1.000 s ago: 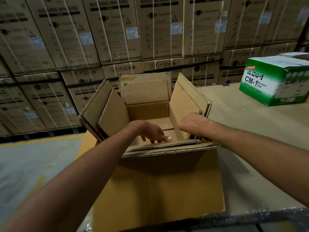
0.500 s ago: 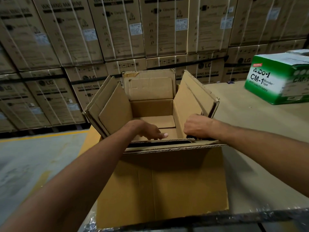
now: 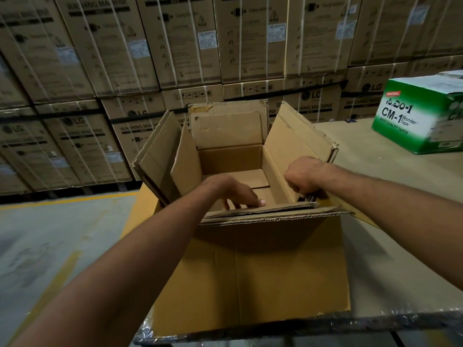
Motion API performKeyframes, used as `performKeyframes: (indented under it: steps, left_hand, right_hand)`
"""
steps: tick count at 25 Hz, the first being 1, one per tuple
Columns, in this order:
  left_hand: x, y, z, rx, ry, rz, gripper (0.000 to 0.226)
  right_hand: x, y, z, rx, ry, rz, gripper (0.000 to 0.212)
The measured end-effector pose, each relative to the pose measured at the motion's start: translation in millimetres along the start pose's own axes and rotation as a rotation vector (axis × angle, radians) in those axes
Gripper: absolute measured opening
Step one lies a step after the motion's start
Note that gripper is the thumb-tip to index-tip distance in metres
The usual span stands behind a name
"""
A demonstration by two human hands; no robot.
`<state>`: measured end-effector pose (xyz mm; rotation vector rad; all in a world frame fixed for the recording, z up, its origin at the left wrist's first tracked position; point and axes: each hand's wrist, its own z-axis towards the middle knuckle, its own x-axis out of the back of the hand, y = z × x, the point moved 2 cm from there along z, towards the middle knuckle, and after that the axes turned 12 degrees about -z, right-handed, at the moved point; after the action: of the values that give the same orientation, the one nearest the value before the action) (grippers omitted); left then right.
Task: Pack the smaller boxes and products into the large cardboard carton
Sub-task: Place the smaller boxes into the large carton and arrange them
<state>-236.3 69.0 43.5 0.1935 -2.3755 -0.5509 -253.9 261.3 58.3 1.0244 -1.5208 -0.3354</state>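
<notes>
A large brown cardboard carton (image 3: 250, 276) stands open in front of me on the table's near left corner, its four flaps up or out. Only bare cardboard shows on its floor. My left hand (image 3: 235, 194) reaches over the near flap into the carton, fingers curled loosely down, thumb lying along the flap's edge. My right hand (image 3: 304, 176) grips the right wall at its near corner, fingers curled round the cardboard edge. A green and white box marked CM-1 (image 3: 416, 118) sits far right on the table.
The table (image 3: 400, 221) is covered in brown board, with a plastic-wrapped front edge. Behind it rises a wall of stacked washing machine cartons (image 3: 175, 46). Grey floor with yellow lines (image 3: 50, 234) lies to the left.
The view has shifted slightly and the carton sits a little more to the right. Both hands stay at the carton's near edge; the right hand has settled onto the right wall.
</notes>
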Motion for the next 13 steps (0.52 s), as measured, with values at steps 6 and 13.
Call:
performKeyframes:
  steps: [6,13]
  left_hand:
    - [13.3,-10.5,-6.1,0.062,-0.012,0.061,0.047]
    - [23.9,-26.4,-9.7,0.082,-0.004,0.012,0.045]
  right_hand:
    - [-1.4,-12.7,-1.0,0.037,0.016,0.078,0.005]
    - [7.1,-21.6,-17.4,0.130,0.184,-0.163,0.022]
